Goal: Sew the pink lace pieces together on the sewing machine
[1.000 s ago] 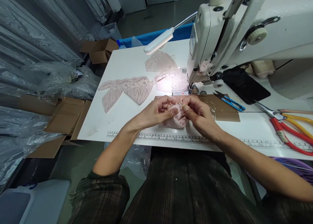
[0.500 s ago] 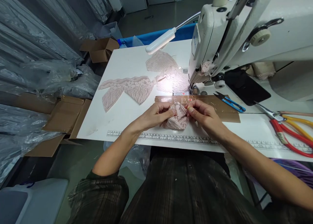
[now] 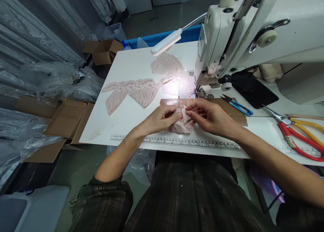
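A bunched piece of pale pink lace [image 3: 182,126] is held just above the table's front part, before the sewing machine [image 3: 210,39]. My left hand [image 3: 165,119] pinches its left side between thumb and fingers. The thumb and forefinger of my right hand [image 3: 204,113] are closed at its upper edge; the fingertips partly cover the fabric there. Behind them, lit by a lamp [image 3: 166,42], more lace pieces [image 3: 168,63] lie beside the needle. Joined to these, a lace strip with pointed panels [image 3: 144,92] spreads out to the left.
Blue thread snips [image 3: 238,105] lie on brown tape [image 3: 225,110] right of my hands. Farther right are red-handled scissors [image 3: 291,134] and a black phone-like slab [image 3: 254,90]. A printed ruler [image 3: 177,142] runs along the table's front edge. Cardboard boxes [image 3: 68,119] stand on the left.
My right hand has moved slightly left along the lace's upper edge, closer to my left hand. My left hand keeps its hold, and the spread lace pieces have not moved.
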Action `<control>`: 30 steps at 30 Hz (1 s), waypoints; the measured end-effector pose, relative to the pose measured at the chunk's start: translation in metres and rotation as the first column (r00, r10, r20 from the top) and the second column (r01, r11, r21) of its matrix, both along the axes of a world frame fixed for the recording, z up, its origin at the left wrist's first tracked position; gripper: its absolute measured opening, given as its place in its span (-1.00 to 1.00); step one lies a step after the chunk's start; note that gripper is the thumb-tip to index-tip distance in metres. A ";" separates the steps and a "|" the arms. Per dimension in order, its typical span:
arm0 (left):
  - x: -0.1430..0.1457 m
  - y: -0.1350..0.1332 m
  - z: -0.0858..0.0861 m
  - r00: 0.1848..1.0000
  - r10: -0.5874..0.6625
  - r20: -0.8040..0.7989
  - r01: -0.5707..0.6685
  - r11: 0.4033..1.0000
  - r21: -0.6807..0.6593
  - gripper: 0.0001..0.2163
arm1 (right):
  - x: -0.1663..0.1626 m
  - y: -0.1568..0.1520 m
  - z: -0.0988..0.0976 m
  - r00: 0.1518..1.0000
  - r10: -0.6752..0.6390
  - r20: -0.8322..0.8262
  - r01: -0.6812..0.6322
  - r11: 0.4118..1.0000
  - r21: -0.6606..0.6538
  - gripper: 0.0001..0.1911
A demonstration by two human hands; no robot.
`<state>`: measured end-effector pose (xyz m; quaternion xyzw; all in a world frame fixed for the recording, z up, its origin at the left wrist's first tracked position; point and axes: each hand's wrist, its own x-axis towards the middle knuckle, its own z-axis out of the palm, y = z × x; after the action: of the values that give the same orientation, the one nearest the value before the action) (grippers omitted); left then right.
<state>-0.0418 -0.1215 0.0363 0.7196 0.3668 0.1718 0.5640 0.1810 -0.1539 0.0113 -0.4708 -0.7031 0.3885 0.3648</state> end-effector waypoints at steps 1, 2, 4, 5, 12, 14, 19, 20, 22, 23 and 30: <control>0.000 0.000 0.000 1.000 0.004 0.005 -0.004 1.000 0.000 -0.64 | 0.000 0.000 -0.001 1.000 0.002 -0.015 -0.003 0.999 -0.042 -0.79; 0.000 0.000 -0.001 1.000 0.007 0.009 -0.007 1.000 -0.002 -0.64 | -0.001 0.000 -0.001 0.999 0.007 -0.036 -0.010 0.997 -0.076 -0.77; 0.000 0.000 -0.003 1.000 0.008 0.019 -0.007 1.000 -0.019 -0.64 | -0.005 0.000 -0.002 0.996 0.020 -0.085 -0.029 0.994 -0.104 -0.77; 0.000 0.000 -0.003 1.000 0.010 0.027 -0.009 0.999 -0.033 -0.64 | -0.008 -0.001 -0.001 0.994 0.017 -0.107 -0.026 0.996 -0.089 -0.79; 0.002 0.000 -0.002 0.984 0.018 0.176 0.037 0.951 -0.308 -0.63 | -0.028 -0.009 0.000 0.990 -0.008 -0.142 0.074 0.881 0.468 -0.85; 0.001 0.002 -0.001 0.983 0.000 0.183 0.067 0.931 -0.358 -0.63 | -0.029 -0.011 0.000 0.997 0.035 -0.062 0.003 0.855 0.519 -0.78; -0.002 0.007 0.009 0.989 0.004 0.147 0.049 0.934 -0.355 -0.59 | -0.033 -0.016 0.010 0.980 -0.023 0.200 -0.101 0.800 0.591 -0.69; -0.003 0.007 0.013 0.987 -0.010 0.158 0.063 0.939 -0.338 -0.59 | -0.032 -0.015 0.012 0.967 -0.037 0.250 -0.127 0.784 0.607 -0.71; -0.006 0.006 0.023 0.983 -0.030 0.182 0.082 0.956 -0.281 -0.57 | -0.023 -0.013 0.014 0.936 -0.082 0.343 -0.161 0.766 0.622 -0.78; -0.008 0.005 0.026 0.982 -0.031 0.185 0.077 0.966 -0.248 -0.56 | -0.014 -0.011 0.012 0.918 -0.124 0.376 -0.146 0.777 0.612 -0.81; -0.006 0.009 0.007 0.983 0.133 0.127 -0.108 0.977 -0.183 -0.58 | 0.052 -0.008 -0.015 0.860 -0.412 0.301 0.241 0.848 0.472 -0.84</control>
<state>-0.0474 -0.1127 0.0431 0.6301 0.3835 0.2222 0.6376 0.2333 -0.1620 -0.0039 -0.5643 -0.7354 0.0573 0.3708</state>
